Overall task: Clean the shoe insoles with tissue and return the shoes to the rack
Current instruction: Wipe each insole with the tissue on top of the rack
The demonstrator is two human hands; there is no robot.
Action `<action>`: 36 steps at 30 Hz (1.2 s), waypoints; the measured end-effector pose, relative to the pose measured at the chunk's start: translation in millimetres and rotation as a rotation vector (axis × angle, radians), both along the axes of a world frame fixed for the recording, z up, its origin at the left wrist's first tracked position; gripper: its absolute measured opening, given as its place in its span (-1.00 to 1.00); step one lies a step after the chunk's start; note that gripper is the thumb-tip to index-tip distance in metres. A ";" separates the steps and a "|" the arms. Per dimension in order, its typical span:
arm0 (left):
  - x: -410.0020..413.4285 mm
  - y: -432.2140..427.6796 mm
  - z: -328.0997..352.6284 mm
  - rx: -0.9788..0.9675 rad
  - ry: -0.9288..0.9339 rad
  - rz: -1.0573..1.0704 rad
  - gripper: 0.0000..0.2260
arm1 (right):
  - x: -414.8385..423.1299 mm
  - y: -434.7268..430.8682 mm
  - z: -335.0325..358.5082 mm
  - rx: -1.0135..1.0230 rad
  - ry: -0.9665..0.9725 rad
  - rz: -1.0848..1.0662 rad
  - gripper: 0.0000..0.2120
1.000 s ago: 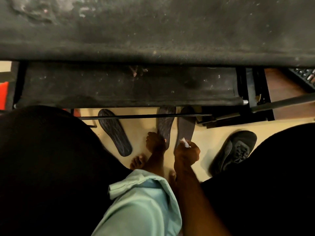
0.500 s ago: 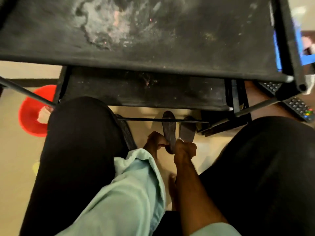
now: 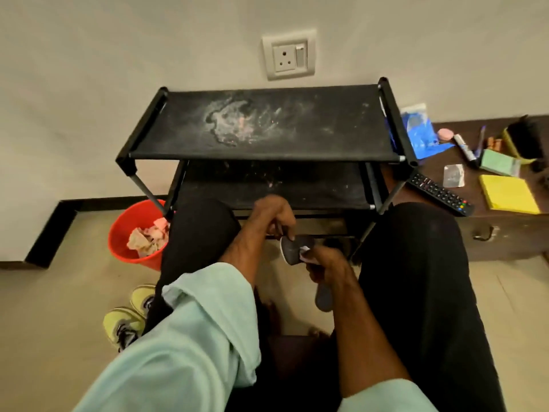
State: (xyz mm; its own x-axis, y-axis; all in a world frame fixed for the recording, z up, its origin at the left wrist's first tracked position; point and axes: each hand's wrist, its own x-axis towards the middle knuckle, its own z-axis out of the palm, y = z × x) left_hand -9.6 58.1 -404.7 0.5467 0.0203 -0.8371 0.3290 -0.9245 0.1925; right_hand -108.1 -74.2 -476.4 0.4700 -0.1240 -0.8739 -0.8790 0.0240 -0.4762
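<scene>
Bucket [image 3: 126,254] red, beside rack [image 3: 267,129], holds crumpled tissues [image 3: 145,239]; left grip [image 3: 274,215] pinches insole [image 3: 290,250], right grip [image 3: 326,269] clutches tissue [image 3: 304,249].

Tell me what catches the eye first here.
At centre, between the knees, the left hand pinches a dark insole while the right hand holds white tissue to it. Behind stands a black shoe rack, its top shelf blotched whitish; a red bucket of crumpled paper sits left of it.
</scene>
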 end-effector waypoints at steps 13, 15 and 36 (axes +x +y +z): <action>4.9 64.7 213.2 -0.013 -0.135 -0.337 -0.68 | -41.8 6.0 153.3 0.505 -0.411 0.055 -0.78; -4.3 75.1 253.1 -0.103 -0.301 -0.314 -0.77 | -35.7 10.9 181.7 0.468 -0.546 -0.028 -0.84; 45.7 105.3 262.7 -0.203 -0.514 -0.087 -0.55 | 94.7 11.9 255.8 -0.241 -1.099 0.130 -0.90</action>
State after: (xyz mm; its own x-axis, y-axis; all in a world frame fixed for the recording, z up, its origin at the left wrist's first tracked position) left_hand 36.1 163.4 -142.0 0.8778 -0.1768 -0.4452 0.0701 -0.8720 0.4845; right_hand -13.4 -62.3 -220.6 0.9899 -0.1276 0.0612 0.0299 -0.2337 -0.9718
